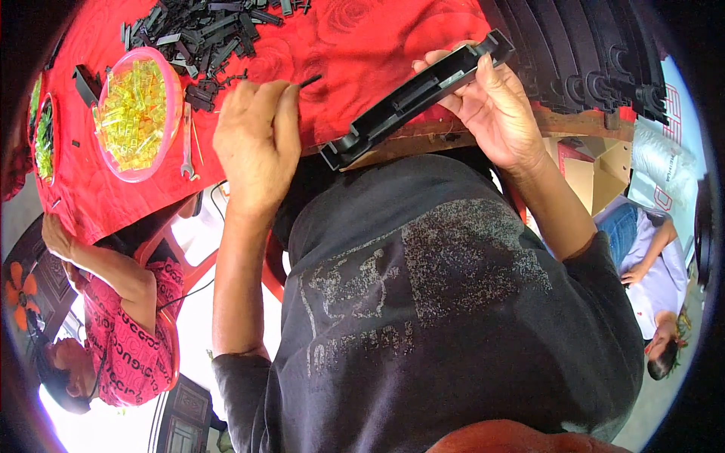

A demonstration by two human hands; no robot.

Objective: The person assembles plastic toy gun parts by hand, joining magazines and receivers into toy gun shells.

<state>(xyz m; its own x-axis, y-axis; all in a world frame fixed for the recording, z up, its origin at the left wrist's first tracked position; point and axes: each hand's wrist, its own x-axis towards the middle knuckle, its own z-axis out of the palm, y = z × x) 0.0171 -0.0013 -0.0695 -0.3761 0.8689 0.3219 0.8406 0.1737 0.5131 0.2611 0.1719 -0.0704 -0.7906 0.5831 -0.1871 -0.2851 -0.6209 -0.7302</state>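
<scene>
My right hand (495, 113) grips a long black plastic housing (377, 123) near its far right end, thumb on top and fingers beneath. The housing slants down to the left, over the table's near edge, its hollow inner side showing. To its left, my left hand (257, 143) is closed with its back up. A small black plastic piece (310, 80) juts out past its fingertips; the rest of that piece is hidden. Beyond the left hand lies a heap of small black plastic parts (204, 41) on the red tablecloth (325, 45).
A pink-rimmed bowl (179, 113) of clear yellow parts stands at left, a wrench (187, 155) beside it. Long curved black pieces (559, 45) lie at the far right. A person in pink (132, 332) sits at left, another in white (657, 264) at right, near a cardboard box (610, 177).
</scene>
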